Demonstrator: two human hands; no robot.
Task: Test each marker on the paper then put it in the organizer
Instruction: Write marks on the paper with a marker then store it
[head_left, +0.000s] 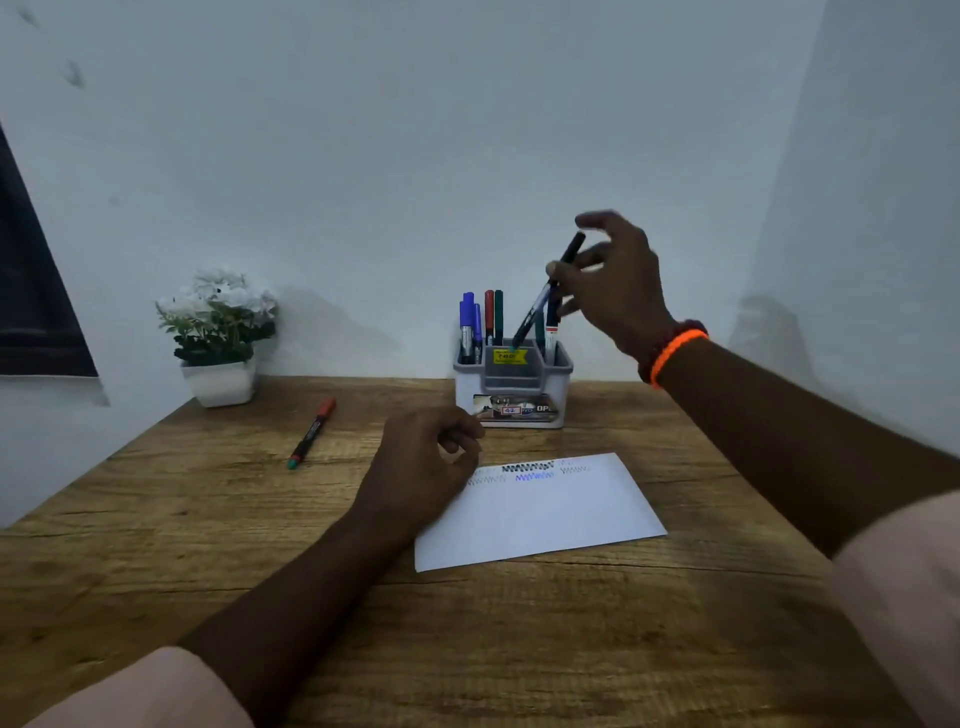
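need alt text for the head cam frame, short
A person's right hand lowers a black marker into a grey desk organizer already holding several markers. The left hand rests on scribbled test paper; a red-capped marker lies on the wooden table.

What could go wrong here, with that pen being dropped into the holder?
1. The black marker goes in tilted, its tip at the organizer rim; it may catch or knock the markers standing beside it.
2. The right hand holds it loosely with spread fingers, so it could slip.
3. The red-capped marker lies apart near the table's left edge and could be overlooked.
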